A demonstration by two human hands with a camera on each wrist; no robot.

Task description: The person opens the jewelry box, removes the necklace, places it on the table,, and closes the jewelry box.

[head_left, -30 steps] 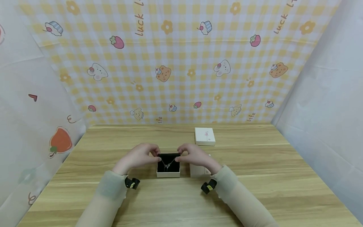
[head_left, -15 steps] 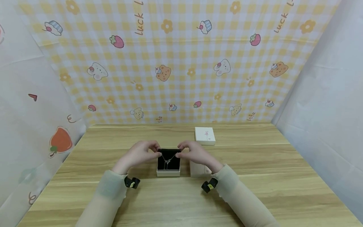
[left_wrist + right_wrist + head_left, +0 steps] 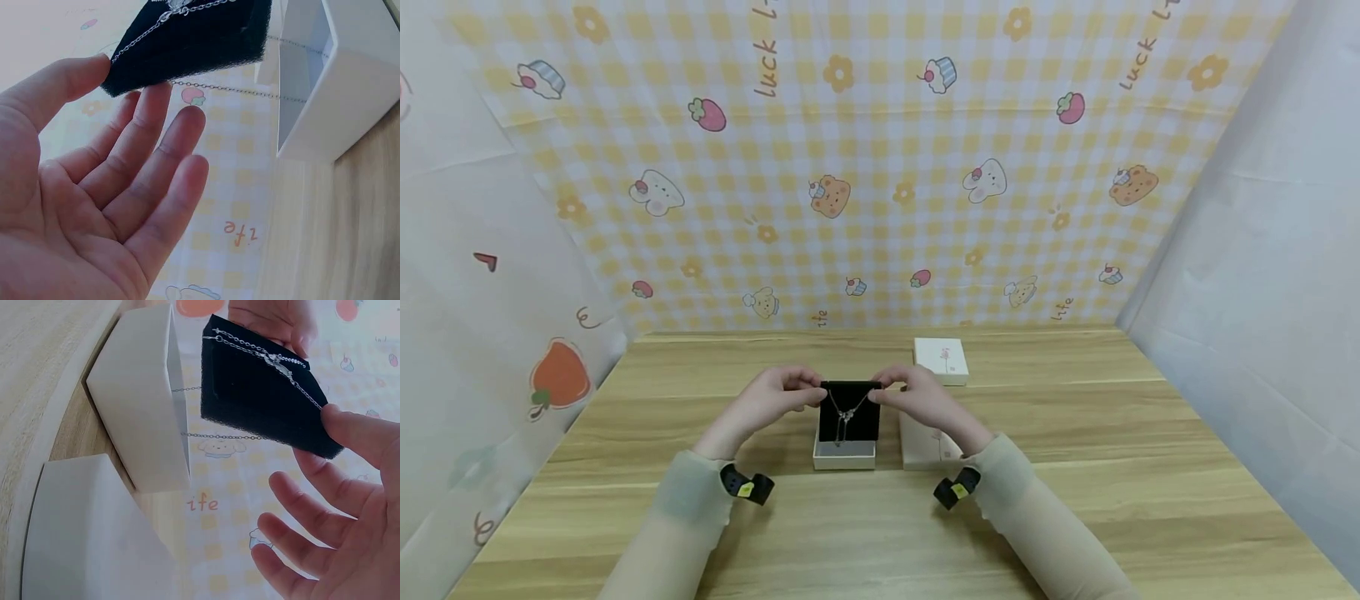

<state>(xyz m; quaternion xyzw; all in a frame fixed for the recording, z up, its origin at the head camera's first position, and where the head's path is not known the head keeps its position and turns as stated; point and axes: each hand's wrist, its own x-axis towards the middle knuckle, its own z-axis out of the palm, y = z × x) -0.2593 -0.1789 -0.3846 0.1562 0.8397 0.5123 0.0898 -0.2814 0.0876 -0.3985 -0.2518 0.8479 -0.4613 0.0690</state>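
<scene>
A black foam jewelry pad [image 3: 829,429] with a silver necklace [image 3: 846,414] across its front is tilted up over an open white box [image 3: 844,463]. At its upper left corner, my left hand [image 3: 781,395] pinches the pad between thumb and fingers. My right hand [image 3: 919,402] grips the opposite corner the same way. In the right wrist view, thin chain strands [image 3: 219,437] run from behind the pad into the box. The pendant [image 3: 275,362] hangs near the middle of the pad's face. The box's inside is mostly hidden in both wrist views.
A white box lid [image 3: 922,450] lies just right of the open box, partly under my right hand. Farther back stands a white box-shaped piece [image 3: 942,360] with a pink print. Wood-grain tabletop [image 3: 842,533] surrounds them, and a yellow checked cloth [image 3: 895,233] hangs behind.
Both hands have risen and moved slightly away from me, drawing the black pad with the necklace up out of the white box. The box has stayed in place; its pale interior now shows.
</scene>
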